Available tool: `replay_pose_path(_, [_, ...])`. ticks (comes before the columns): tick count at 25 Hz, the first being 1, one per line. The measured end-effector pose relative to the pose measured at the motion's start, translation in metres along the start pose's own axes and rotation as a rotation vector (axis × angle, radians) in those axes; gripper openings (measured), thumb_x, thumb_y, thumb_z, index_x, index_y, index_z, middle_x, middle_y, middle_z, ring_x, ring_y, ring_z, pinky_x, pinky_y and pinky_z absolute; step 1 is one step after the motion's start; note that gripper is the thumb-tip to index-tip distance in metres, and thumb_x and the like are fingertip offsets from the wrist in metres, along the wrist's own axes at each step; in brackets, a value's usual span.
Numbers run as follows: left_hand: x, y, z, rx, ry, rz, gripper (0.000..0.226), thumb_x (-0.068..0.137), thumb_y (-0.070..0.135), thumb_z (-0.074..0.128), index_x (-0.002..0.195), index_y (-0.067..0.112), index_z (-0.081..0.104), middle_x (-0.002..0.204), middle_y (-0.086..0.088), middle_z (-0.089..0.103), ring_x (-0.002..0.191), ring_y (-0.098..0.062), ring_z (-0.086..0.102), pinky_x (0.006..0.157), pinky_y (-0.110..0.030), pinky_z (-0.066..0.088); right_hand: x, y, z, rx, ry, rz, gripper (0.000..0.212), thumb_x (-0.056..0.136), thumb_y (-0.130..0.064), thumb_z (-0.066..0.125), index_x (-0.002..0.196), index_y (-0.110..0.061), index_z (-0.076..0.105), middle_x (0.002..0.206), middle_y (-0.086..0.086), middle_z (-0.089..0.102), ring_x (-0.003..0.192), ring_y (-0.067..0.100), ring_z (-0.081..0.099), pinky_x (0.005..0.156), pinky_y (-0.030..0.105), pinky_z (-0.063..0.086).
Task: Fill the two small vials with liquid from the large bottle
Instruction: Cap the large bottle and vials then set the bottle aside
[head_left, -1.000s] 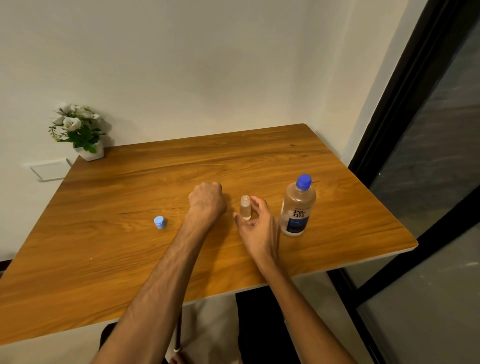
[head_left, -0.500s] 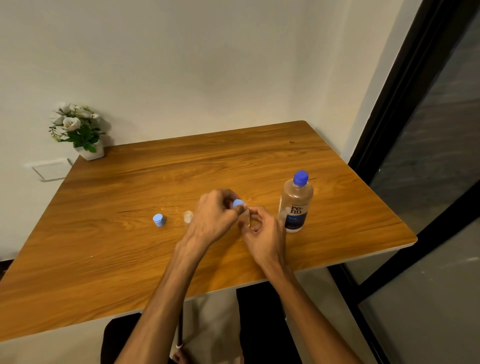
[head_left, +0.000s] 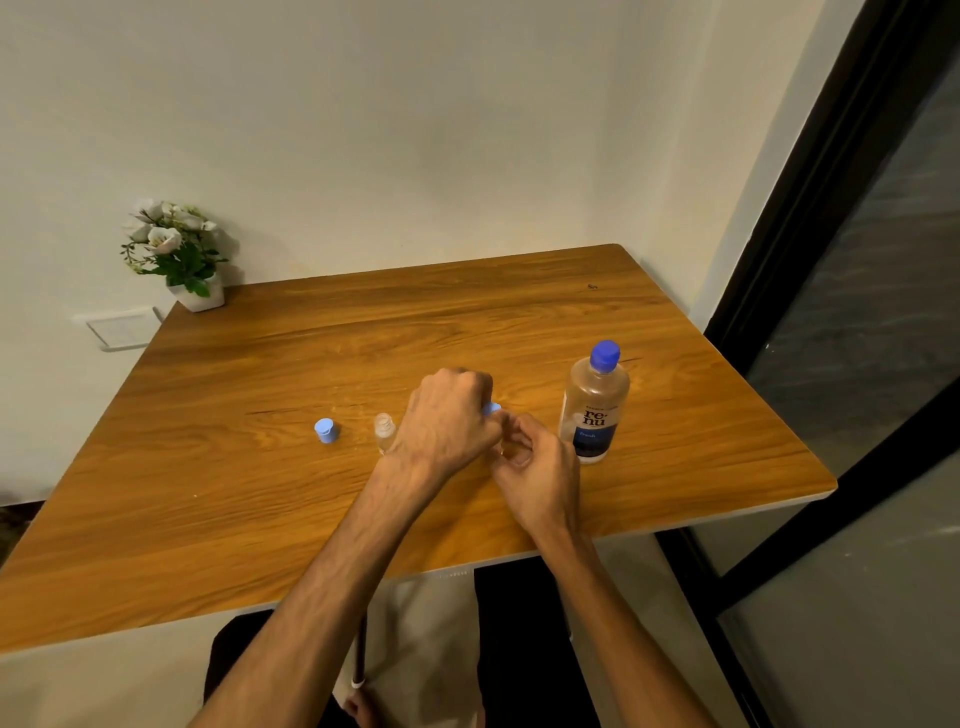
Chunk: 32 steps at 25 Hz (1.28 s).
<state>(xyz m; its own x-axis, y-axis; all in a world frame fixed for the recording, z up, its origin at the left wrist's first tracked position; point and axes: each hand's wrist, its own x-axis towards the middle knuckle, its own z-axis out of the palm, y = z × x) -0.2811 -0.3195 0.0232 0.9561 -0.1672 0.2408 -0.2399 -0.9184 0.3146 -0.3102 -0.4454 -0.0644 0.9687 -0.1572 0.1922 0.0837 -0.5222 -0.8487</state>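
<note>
While little has shifted, the left hand (head_left: 447, 421) still pinches a blue cap (head_left: 492, 408) over the vial the right hand (head_left: 537, 470) grips, mostly hidden.

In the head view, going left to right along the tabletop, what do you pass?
Potted plant → loose blue cap → open vial → left hand → right hand → large bottle.

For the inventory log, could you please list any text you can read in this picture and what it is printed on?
"re-nu": on the label of the large bottle.
"fresh": apparently, on the label's blue band; too blurred to be sure.
Fine print above the brand name: too small to read.
Faint marking on the table front edge: unreadable.
</note>
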Motion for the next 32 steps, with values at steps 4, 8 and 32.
replay_pose_path(4, [-0.01,0.003,-0.009,-0.077,-0.154,0.247,0.031,0.076,0.027,0.053,0.087,0.014,0.079,0.102,-0.001,0.075,0.096,-0.023,0.069,0.085,-0.037,0.053,-0.001,0.0,-0.001,-0.008,0.014,-0.013,0.024,0.084,-0.032,0.08,0.106,-0.029,0.072,0.099,-0.008,0.08,0.086,0.011,0.075,0.074,0.044,0.065])
replay_pose_path(8, [-0.014,0.003,0.0,-0.137,-0.037,0.182,0.037,0.08,0.03,0.062,0.113,0.02,0.076,0.114,0.004,0.075,0.113,-0.013,0.065,0.106,-0.041,0.043,0.0,0.0,-0.001,-0.022,0.017,-0.023,0.022,0.086,-0.03,0.08,0.106,-0.03,0.071,0.095,-0.006,0.079,0.089,0.015,0.075,0.075,0.045,0.064])
replay_pose_path(32, [-0.034,-0.02,0.001,-0.192,0.174,0.188,0.043,0.089,0.024,0.072,0.131,0.019,0.068,0.135,-0.003,0.064,0.123,-0.022,0.062,0.098,-0.043,0.054,-0.02,-0.011,-0.015,0.065,0.125,0.028,0.06,0.079,-0.03,0.092,0.133,-0.02,0.069,0.095,-0.016,0.075,0.071,0.002,0.074,0.073,0.033,0.065])
